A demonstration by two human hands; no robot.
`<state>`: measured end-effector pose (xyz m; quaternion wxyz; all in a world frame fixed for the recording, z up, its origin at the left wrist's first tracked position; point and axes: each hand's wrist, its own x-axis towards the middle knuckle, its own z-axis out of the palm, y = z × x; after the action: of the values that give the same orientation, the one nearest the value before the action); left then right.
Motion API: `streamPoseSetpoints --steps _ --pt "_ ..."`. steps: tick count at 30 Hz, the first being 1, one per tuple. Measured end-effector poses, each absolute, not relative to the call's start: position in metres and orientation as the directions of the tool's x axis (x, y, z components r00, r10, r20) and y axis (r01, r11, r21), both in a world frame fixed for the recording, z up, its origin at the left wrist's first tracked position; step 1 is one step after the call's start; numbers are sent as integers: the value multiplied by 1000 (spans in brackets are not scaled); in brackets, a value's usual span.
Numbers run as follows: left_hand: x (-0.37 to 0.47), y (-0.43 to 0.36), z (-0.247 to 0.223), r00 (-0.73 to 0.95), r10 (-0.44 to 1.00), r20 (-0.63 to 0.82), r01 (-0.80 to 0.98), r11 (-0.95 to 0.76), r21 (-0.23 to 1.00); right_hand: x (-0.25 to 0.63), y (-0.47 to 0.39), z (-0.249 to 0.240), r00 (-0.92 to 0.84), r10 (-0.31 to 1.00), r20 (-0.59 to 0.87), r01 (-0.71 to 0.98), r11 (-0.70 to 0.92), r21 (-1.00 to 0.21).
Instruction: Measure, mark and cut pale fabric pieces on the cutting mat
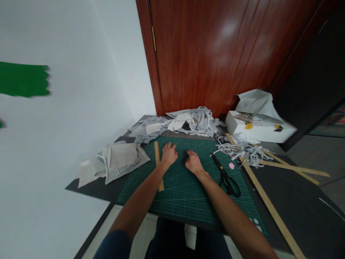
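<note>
A: Where are the person's hands?

B: Both are over the green gridded rectangular cutting mat, which lies on the dark grey counter and reaches its front edge. The left hand is palm down, released, fingers loosely spread.

A: And the right hand?

B: Just apart from the left, its fingers curled inward — whether they pinch anything, I can't tell.

A: What's nearest the left hand?

B: A short, flat, pale wooden ruler, pointing from the front edge toward the far edge. The left forearm crosses above it.

A: On the other side?

B: The black-handled metal scissors lie on the mat to the right of the right hand, blades toward the far edge, with a small pink flat piece beside them.

A: What about the rest of the counter?

B: Folded pale grey cloth lies toward the front left corner, and a heap of grey fabric scraps runs along the far edge. Toward the far right corner there's a tangle of thin pale strips near a white oblong box — and a long wooden strip slants from there to the front edge.
</note>
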<state>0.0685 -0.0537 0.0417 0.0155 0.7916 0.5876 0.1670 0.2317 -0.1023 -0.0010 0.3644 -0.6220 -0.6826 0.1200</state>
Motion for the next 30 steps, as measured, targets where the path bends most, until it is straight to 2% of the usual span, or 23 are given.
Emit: streamPoseSetpoints --steps 9,13,17,24,30 --pt "110 43 37 121 960 251 923 -202 328 259 -55 -13 185 905 382 715 142 -684" --pt "121 86 42 50 977 209 926 -124 357 258 -48 -22 226 898 378 694 124 -709" --pt "126 107 46 75 986 151 923 -126 363 256 -49 -24 243 895 374 662 130 -739" --pt "123 67 52 225 956 189 889 -281 362 257 -53 -16 313 899 306 530 102 -842" --pt "125 -12 57 352 897 266 799 -436 414 264 -70 -8 411 899 153 284 33 -958"
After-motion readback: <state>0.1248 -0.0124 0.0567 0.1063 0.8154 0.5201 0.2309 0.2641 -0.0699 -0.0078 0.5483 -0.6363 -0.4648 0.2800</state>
